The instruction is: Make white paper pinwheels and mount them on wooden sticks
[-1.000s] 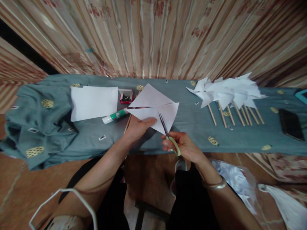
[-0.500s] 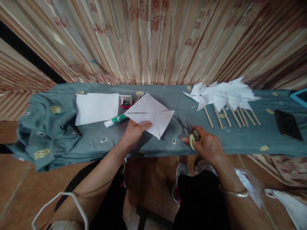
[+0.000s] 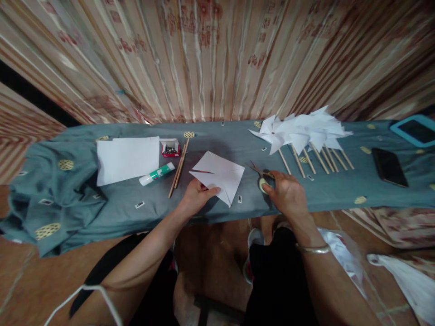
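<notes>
A white square of paper [image 3: 226, 174] with slits running in from its corners is pinched in my left hand [image 3: 199, 195], the thumb lying on top of the sheet. My right hand [image 3: 287, 190] is closed around a pair of scissors [image 3: 261, 176] with light green handles. Their blades point up and left, apart from the paper's right corner. Left of the sheet lie thin wooden sticks [image 3: 179, 168] beside a green and white glue stick [image 3: 157, 174]. Behind them sits a small red box [image 3: 170, 148] holding small dark pieces.
Several white paper pinwheels [image 3: 301, 131] on sticks lie at the back right. A black phone [image 3: 389, 166] and a blue-framed device [image 3: 416, 130] are farther right. Stacked white paper [image 3: 127, 159] lies on the left of the cloth-covered table [image 3: 115, 203]. A curtain [image 3: 210, 68] hangs behind.
The paper has turned and come down toward the table's front edge, uncovering the sticks. My right hand has raised the scissors slightly, and the view has shifted right.
</notes>
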A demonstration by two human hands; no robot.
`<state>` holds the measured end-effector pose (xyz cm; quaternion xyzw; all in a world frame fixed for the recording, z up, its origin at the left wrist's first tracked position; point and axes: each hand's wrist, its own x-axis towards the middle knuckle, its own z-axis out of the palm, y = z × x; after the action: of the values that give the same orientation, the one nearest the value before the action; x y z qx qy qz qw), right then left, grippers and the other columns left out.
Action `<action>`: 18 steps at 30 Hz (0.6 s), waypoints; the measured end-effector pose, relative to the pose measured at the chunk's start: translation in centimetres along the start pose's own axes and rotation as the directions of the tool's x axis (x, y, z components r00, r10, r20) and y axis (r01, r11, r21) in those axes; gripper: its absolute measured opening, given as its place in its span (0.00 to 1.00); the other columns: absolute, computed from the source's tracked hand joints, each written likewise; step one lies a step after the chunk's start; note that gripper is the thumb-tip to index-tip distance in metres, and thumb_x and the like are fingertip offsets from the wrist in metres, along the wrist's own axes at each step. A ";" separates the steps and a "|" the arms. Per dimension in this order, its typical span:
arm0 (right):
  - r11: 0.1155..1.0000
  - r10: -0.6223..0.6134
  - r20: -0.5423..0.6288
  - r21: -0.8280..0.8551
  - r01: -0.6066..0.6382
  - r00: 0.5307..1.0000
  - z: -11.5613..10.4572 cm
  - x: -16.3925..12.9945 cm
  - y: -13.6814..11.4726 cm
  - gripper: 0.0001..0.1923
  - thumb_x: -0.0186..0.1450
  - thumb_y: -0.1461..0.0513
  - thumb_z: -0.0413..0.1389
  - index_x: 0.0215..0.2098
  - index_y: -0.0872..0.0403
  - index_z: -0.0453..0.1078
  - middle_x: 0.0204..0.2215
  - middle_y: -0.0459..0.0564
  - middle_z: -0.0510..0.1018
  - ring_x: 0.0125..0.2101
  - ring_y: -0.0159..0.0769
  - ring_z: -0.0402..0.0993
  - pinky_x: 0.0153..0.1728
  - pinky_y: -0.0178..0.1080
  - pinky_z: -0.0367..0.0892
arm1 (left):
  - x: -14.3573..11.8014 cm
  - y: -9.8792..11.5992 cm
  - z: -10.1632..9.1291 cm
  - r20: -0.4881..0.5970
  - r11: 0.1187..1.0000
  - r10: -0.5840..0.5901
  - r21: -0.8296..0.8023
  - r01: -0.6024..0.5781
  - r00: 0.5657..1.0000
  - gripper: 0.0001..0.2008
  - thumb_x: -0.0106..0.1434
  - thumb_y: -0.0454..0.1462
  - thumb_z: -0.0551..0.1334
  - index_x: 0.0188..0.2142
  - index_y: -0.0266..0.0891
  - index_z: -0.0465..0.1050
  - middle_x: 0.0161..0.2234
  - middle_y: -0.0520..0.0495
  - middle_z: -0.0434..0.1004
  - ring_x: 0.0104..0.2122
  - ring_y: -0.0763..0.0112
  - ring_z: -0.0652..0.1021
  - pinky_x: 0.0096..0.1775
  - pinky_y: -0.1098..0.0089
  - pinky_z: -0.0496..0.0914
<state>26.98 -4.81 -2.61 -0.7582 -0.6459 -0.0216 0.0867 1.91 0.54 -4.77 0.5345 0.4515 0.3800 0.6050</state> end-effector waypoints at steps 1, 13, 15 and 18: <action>1.000 0.004 -0.006 -0.001 -0.004 1.000 0.1 0.1 0.1 0.19 0.66 0.58 0.54 0.51 0.59 0.71 0.42 0.67 0.79 0.45 0.58 0.75 0.45 0.52 0.69 | -0.1 0.0 -0.2 0.006 1.000 0.008 0.004 -0.008 1.000 0.15 0.47 0.40 0.69 0.36 0.40 0.73 0.38 0.43 0.83 0.40 0.56 0.82 0.47 0.53 0.74; 0.992 -0.007 -0.135 0.127 0.024 0.991 0.0 0.8 0.4 0.14 0.67 0.60 0.52 0.47 0.57 0.74 0.46 0.62 0.80 0.46 0.52 0.75 0.49 0.50 0.68 | -1.3 1.2 -3.6 0.135 0.452 0.530 0.790 -0.413 0.837 0.23 0.65 0.37 0.58 0.59 0.39 0.65 0.62 0.39 0.67 0.65 0.53 0.61 0.64 0.46 0.55; 0.976 -0.056 -0.170 0.197 0.090 0.984 0.4 1.1 -1.1 0.14 0.68 0.62 0.51 0.47 0.57 0.74 0.48 0.62 0.79 0.49 0.48 0.74 0.53 0.48 0.66 | -1.4 1.0 -2.7 0.275 0.370 0.450 0.809 -0.458 0.850 0.19 0.67 0.33 0.54 0.55 0.40 0.70 0.59 0.41 0.72 0.65 0.55 0.63 0.64 0.45 0.55; 0.928 -0.137 -0.187 0.319 0.192 0.973 1.7 1.9 -4.3 0.14 0.67 0.62 0.52 0.45 0.60 0.75 0.48 0.61 0.79 0.49 0.47 0.73 0.55 0.46 0.65 | -1.4 0.6 -1.4 0.362 0.323 0.322 0.826 -0.461 0.875 0.20 0.67 0.32 0.53 0.57 0.38 0.69 0.61 0.40 0.70 0.66 0.55 0.60 0.65 0.44 0.52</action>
<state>22.97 -2.01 -3.58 -0.6710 -0.6924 0.0201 0.2642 0.20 -0.28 -4.02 0.8876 0.3982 0.1801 0.1457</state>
